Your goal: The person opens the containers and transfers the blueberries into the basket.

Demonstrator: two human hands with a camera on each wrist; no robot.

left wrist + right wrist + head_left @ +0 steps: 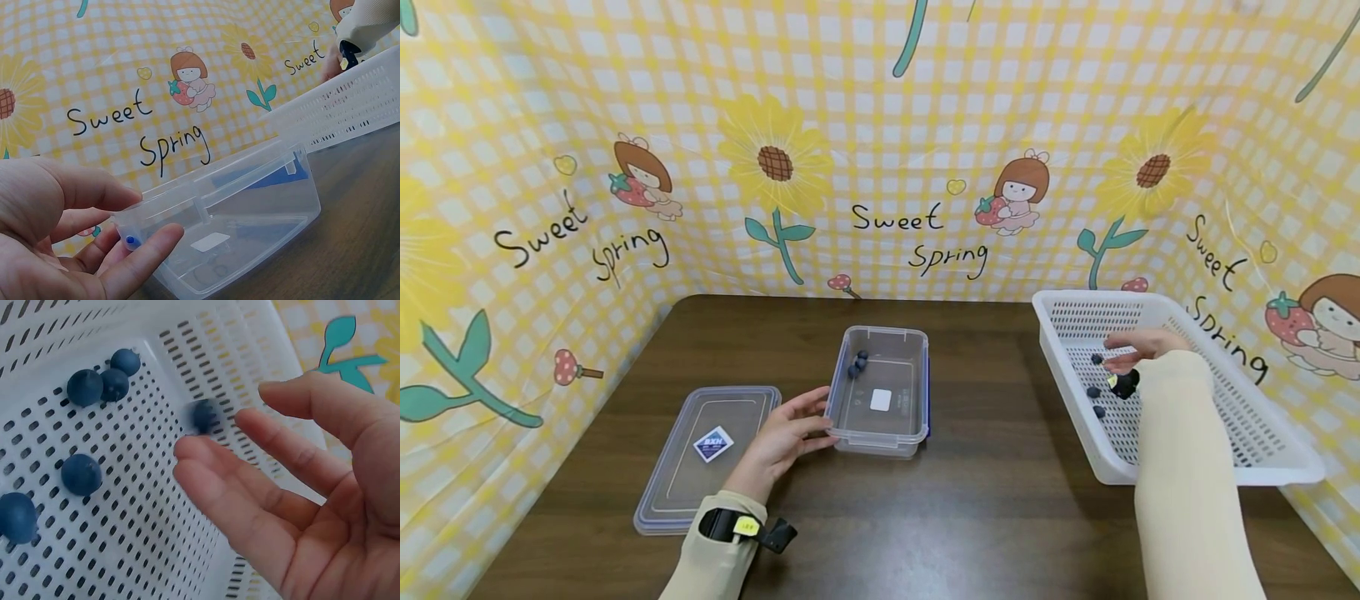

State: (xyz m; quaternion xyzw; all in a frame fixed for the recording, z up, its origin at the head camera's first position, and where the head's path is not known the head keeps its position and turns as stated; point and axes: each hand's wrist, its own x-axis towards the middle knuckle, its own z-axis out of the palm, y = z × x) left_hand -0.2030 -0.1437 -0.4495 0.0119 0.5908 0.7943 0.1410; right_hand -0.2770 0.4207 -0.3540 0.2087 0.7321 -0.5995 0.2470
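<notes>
My left hand (786, 433) holds the left side of a clear plastic food container (891, 425); in the left wrist view its fingers lie on both sides of the container's corner (131, 219). Three blueberries (857, 364) sit at the container's far left. Over the white perforated basket (1082, 446) is my right hand (1142, 346), its fingers spread. Near those fingertips, a blurred blueberry (204, 416) appears apart from them in the right wrist view. Several more blueberries (81, 475) lie on the basket's floor.
A clear lid (677, 487) with a blue-and-white label lies on the brown table (1000, 533), left of the container and beside my left forearm. A yellow checked cloth (880, 150) rises behind and along both sides. The basket stands at the table's right.
</notes>
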